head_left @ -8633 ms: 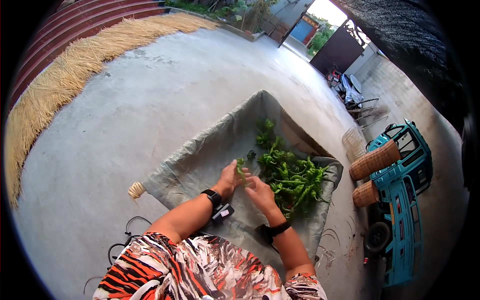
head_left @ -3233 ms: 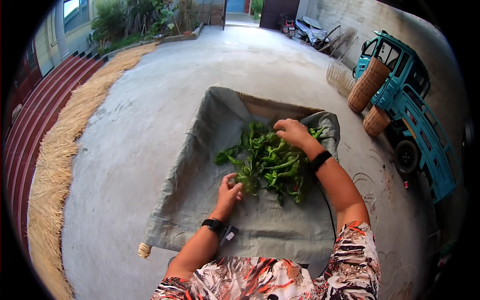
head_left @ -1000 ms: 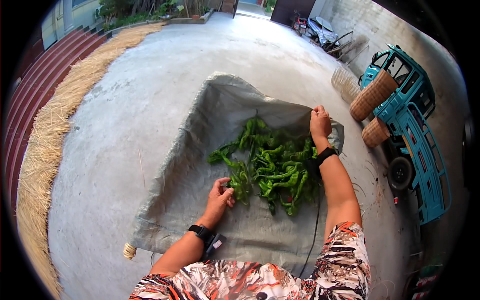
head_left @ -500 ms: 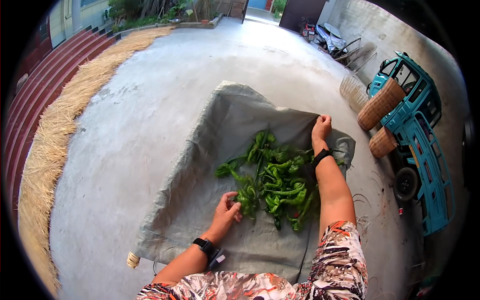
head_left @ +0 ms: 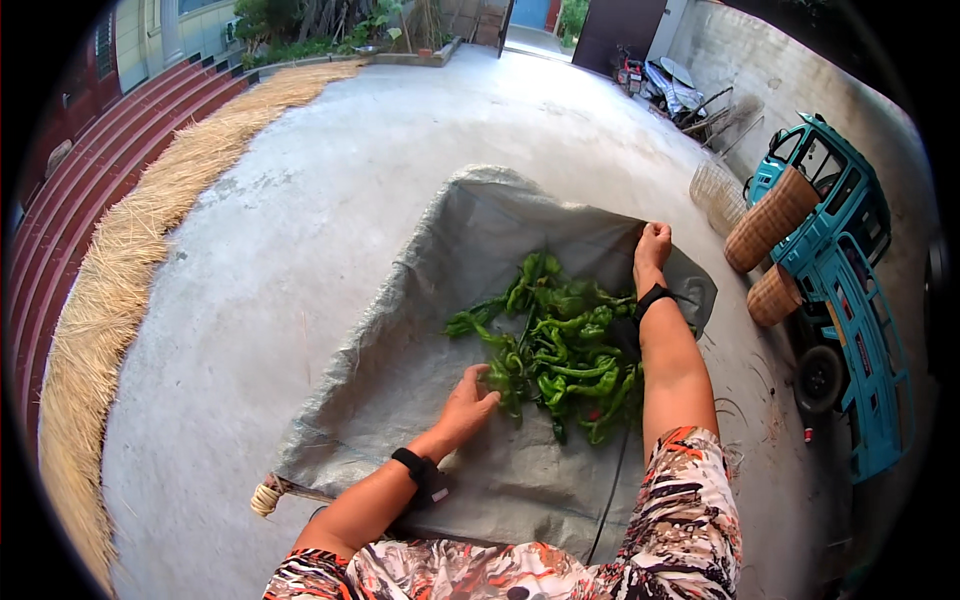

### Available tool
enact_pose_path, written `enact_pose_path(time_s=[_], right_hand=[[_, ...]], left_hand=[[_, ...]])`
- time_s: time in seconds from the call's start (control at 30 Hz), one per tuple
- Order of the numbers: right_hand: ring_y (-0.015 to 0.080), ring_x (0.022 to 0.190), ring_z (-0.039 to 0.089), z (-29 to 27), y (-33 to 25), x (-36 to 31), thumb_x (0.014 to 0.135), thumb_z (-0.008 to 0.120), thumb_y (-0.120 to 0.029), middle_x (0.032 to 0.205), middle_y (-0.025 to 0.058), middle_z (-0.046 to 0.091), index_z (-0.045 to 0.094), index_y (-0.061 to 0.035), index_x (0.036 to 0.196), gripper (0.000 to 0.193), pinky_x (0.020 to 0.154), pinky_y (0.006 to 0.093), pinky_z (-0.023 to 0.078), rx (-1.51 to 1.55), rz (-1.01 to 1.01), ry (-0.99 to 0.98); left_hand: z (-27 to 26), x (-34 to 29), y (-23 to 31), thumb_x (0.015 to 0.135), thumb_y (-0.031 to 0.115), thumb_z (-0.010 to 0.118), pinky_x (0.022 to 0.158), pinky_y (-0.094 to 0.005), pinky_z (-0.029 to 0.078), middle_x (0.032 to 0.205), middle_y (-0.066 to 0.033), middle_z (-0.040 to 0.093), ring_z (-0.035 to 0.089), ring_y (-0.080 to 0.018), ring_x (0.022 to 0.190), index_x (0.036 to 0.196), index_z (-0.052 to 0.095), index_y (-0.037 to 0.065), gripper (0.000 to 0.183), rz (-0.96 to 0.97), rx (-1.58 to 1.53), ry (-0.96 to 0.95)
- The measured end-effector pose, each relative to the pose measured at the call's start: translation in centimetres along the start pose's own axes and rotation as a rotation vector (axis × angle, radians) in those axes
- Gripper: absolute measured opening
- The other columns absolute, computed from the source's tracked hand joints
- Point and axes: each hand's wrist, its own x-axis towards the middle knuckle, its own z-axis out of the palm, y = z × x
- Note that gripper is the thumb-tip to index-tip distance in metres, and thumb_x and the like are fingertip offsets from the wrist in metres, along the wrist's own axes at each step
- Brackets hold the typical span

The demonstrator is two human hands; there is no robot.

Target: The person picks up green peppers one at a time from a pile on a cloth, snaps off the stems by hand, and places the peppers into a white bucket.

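Observation:
A grey woven plastic sheet (head_left: 375, 415) is spread in front of me, its far and left edges raised. On it lies a heap of long, wrinkled green peppers (head_left: 585, 365), with one small red spot low in the pile. My right hand (head_left: 654, 245) pinches the sheet's raised edge at the far right. At the heap's near left side, my left hand (head_left: 468, 402) reaches in with thumb and fingers apart. Its fingertips meet the outermost peppers, and some of them are hidden there. Black bands circle both wrists.
A rope-wrapped pole end (head_left: 265, 498) juts out at the sheet's near left corner. Straw (head_left: 110, 300) lines red steps (head_left: 60, 250) on the left. To the right stand wicker baskets (head_left: 772, 218) beside a teal three-wheeled truck (head_left: 860, 300). An open gate is at the back.
My left hand has moved slightly away from me and to the right, against the heap's edge. My right hand keeps its hold on the sheet. The whole view has shifted a little.

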Motion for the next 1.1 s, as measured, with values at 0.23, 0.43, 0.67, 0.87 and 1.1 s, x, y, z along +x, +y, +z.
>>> enact_pose_path(time_s=[0.23,0.43,0.67,0.87,1.1], right_hand=[[0.0349,0.102,0.048,-1.3,-2.6,-6.3,0.08,0.056,-0.012,0.108,0.0184,0.051,0.051,0.0001,0.105,0.029,0.089,0.0414,0.04,-0.312,-0.382,-0.093],[0.0355,0.101,0.048,-1.7,-8.2,-12.2,0.081,0.058,-0.018,0.113,0.0123,0.051,0.052,-0.0097,0.107,0.028,0.086,0.0411,0.041,-0.559,-0.346,-0.642],[0.0295,0.122,0.035,1.4,-5.6,-10.0,0.081,0.058,-0.026,0.131,0.0056,0.043,0.045,-0.0209,0.127,0.048,0.099,0.0422,0.029,-0.486,-0.816,-0.601],[0.0272,0.128,0.029,3.6,-4.6,-11.1,0.076,0.063,-0.032,0.134,0.0065,0.039,0.035,-0.0223,0.135,0.066,0.105,0.0462,0.016,-0.82,-0.617,-0.664],[0.0323,0.123,0.034,-1.6,-6.6,-16.1,0.074,0.063,-0.024,0.127,0.0124,0.045,0.06,-0.0124,0.106,0.034,0.101,0.045,0.028,-0.531,-0.728,-0.744]], left_hand=[[2.1,-1.9,-1.7,0.075,0.015,0.061,0.086,-0.0365,0.042,0.104,-0.0145,0.05,0.049,-0.0271,0.098,0.138,0.026,0.008,0.072,0.224,0.123,0.157],[1.4,-1.8,-2.4,0.075,0.015,0.061,0.087,-0.0371,0.042,0.102,-0.0144,0.049,0.049,-0.0272,0.095,0.138,0.026,0.008,0.072,0.223,0.012,0.14],[1.7,-1.9,-1.8,0.073,0.017,0.065,0.086,-0.0337,0.04,0.099,-0.0097,0.049,0.048,-0.022,0.094,0.139,0.026,0.008,0.077,0.276,0.106,0.094],[1.5,-2.4,-2.0,0.073,0.016,0.064,0.085,-0.0346,0.041,0.1,-0.0107,0.049,0.048,-0.0234,0.093,0.137,0.03,0.01,0.073,0.218,0.005,0.086],[1.6,-1.3,-2.7,0.079,0.005,0.057,0.08,-0.029,0.044,0.098,-0.008,0.05,0.051,-0.0165,0.086,0.138,0.024,0.007,0.068,0.297,0.074,0.094]])
